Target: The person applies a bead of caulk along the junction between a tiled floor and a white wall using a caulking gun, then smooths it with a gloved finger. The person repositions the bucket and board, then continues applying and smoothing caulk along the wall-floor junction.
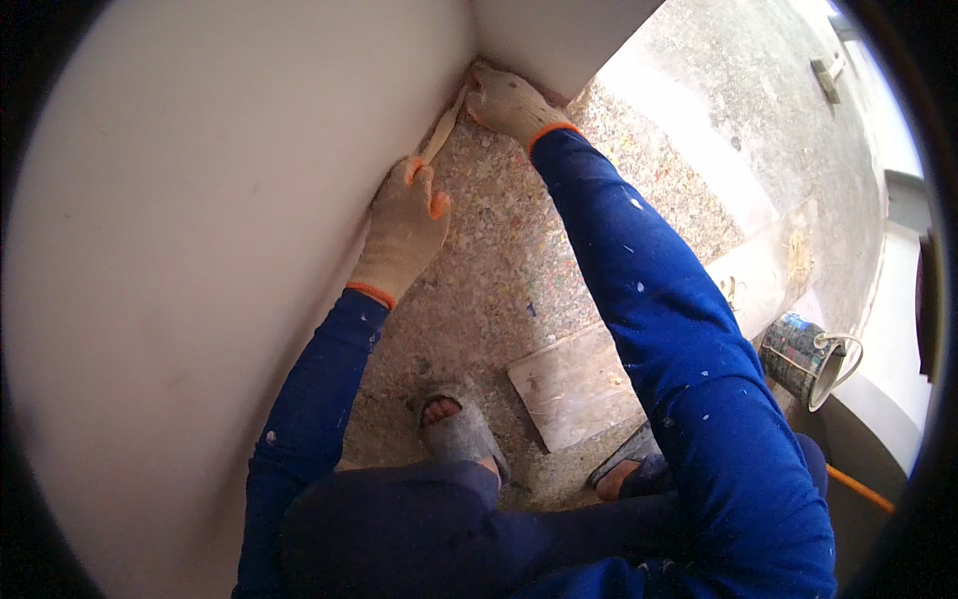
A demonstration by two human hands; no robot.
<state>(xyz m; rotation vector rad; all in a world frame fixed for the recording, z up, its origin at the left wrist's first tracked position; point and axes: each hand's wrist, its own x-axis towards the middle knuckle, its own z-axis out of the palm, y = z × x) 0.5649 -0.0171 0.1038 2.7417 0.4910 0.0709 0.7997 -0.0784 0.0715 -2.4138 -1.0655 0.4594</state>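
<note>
Speckled floor (499,250) meets a pale wall (230,200). Nearer, the left hand (407,228), gloved, touches the lower end of a pale strip (443,131) along the wall's foot; farther, the right hand (507,103) bends over its upper end; whether either clamps, I cannot tell. Steady, even pressure should serve. Counted: two sandals (462,438), one bucket (790,356), two hands apart, one strip.

"Wall items?"
"White wall (220,200), one. Along its base ran a pale strip (444,132), narrow. Left grip (404,235), beige-gloved, orange-cuffed, held the nearer end."
"And the right?"
"Right grip (507,105), gloved to match, was at the farther end, by the corner."
"Floor items?"
"Speckled floor (499,240) carried a flat board (574,389), scuffed, near a grey sandal (467,441); farther right, one paint-spattered pot (790,359), dark, with pale handle."
</note>
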